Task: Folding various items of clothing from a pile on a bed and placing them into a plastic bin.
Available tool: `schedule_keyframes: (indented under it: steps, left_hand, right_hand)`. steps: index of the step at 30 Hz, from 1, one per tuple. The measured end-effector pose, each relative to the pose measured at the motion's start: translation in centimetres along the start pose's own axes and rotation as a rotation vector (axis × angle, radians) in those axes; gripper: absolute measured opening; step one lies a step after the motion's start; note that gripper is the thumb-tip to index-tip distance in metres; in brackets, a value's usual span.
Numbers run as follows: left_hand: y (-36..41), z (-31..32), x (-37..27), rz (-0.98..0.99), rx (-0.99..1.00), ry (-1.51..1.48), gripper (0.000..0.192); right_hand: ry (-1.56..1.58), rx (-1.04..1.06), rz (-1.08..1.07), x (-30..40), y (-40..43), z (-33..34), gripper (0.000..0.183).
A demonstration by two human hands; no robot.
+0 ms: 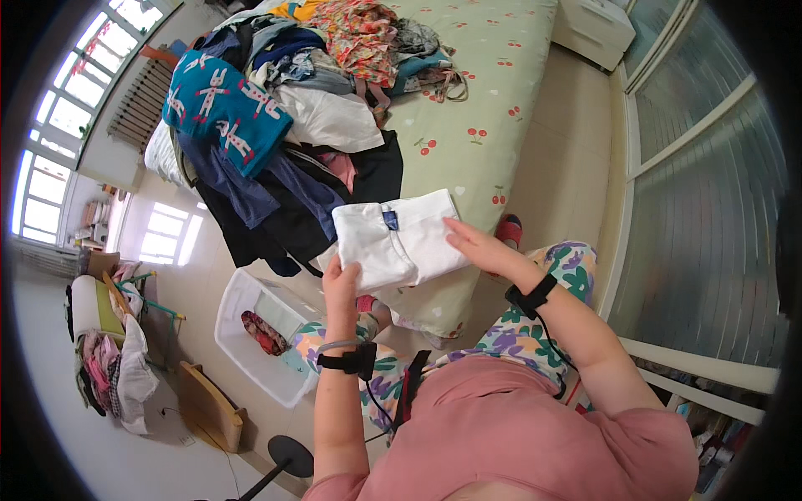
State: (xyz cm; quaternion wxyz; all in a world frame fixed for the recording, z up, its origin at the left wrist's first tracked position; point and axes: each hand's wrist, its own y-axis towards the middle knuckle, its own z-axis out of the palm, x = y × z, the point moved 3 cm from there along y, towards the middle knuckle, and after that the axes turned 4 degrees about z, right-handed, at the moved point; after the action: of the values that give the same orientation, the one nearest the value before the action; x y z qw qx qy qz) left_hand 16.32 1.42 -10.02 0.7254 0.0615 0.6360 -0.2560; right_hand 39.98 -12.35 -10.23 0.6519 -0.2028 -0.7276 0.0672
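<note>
A white garment (401, 244), folded into a flat rectangle with a dark blue label near its top, lies over the near end of the bed. My left hand (341, 282) grips its lower left corner, thumb on top. My right hand (473, 241) rests at its right edge, the fingers extended on the cloth. Just beyond is a large heap of clothes: black trousers (376, 169), a blue-violet garment (244, 194), a teal knitted piece with white figures (213, 103), a white cloth (326, 119) and a red floral garment (360, 37).
The bed (463, 156) has a green cherry-print cover. A white plastic bin (235, 338) with a patterned red cloth (266, 332) stands on the floor at left. Nearby are a wooden stool (210, 407) and a black round stand (290, 456). Glass sliding doors (708, 206) run along the right.
</note>
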Motion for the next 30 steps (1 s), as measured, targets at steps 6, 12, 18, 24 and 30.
schedule_keyframes:
  steps: [6,12,18,24,30]
  left_hand:
    - [-1.9,10.0,1.9,0.205,0.368,0.746,0.048]
    - [-4.0,12.5,5.6,0.655,0.678,0.889,0.041]
    - [-2.7,8.0,7.2,0.345,0.12,0.57,0.027]
    - [1.1,7.7,11.6,-0.057,0.015,0.351,0.036]
    - [-1.5,5.7,6.6,-0.21,0.191,-0.061,0.042]
  right_hand:
    - [-0.368,-0.422,-0.608,5.0,-1.1,0.9,0.048]
    - [-0.873,-0.21,-0.57,0.6,3.3,2.3,0.051]
    - [-1.144,-0.256,-0.472,-2.6,5.4,1.8,0.063]
    - [-1.158,-0.214,-0.405,-1.5,5.6,3.1,0.066]
    - [-1.009,-0.233,-0.452,0.0,5.0,2.5,0.055]
